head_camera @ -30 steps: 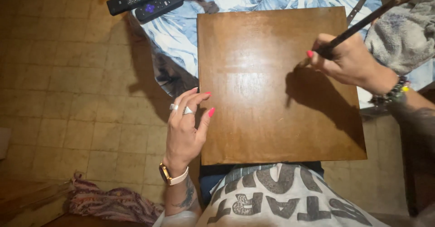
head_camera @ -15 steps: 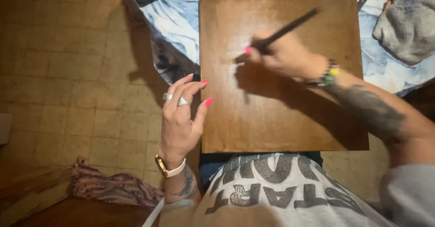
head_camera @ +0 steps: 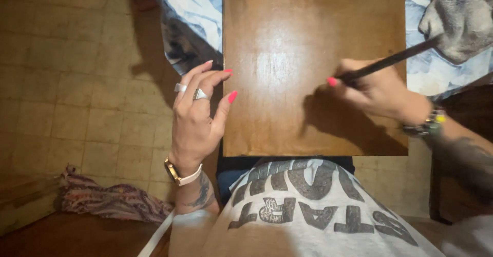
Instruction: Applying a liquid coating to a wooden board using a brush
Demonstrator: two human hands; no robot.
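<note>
Right hand grip clamped on dark brush over brown board | left hand grip apart, steadying board's edge

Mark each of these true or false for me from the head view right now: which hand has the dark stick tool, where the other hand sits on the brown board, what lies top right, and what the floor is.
1. The right hand grips a thin dark stick-like tool. True.
2. The left hand lies flat in the middle of the brown board. False: it rests at the board's left edge, fingertips touching it.
3. A grey cloth lies at the top right. True.
4. The floor is carpeted in blue. False: it is tan tile.
5. The left hand wears no rings. False: silver rings show on two fingers.
</note>
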